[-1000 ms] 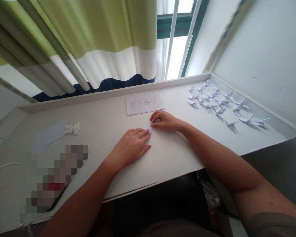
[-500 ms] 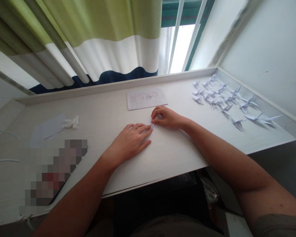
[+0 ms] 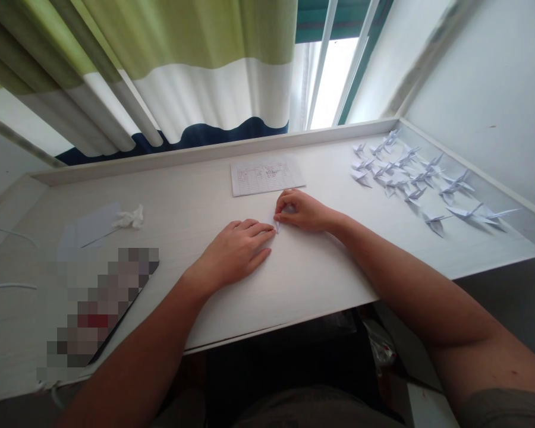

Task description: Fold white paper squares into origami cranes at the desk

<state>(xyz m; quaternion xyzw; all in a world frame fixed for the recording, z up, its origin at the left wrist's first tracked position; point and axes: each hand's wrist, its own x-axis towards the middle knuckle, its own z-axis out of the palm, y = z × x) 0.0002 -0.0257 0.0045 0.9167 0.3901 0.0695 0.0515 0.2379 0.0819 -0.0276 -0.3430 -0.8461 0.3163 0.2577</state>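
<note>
Center of frame, both hands are on the worktop around a small folded piece of white paper. The right hand is curled, with thumb and fingers pinching the paper's upper end, which seems to keep the folds held together. The left hand lies open and flat, palm down, with its fingertips right at the paper's lower side; it looks like it is bracing the paper against the surface, but whether it presses is hard to tell. The paper is mostly hidden by the fingers, so its exact shape is unclear.

Upper right, paper cranes stand in loose rows in the corner, kept clear of the hands. Just above the hands lies a printed sheet with ruled rows, flat and within easy view. At left are a crumpled white tissue beside a pale flat sheet. Lower left, a pixelated object cannot be identified. A white cable runs along the far left. A green, white and navy curtain hangs behind the worktop.
</note>
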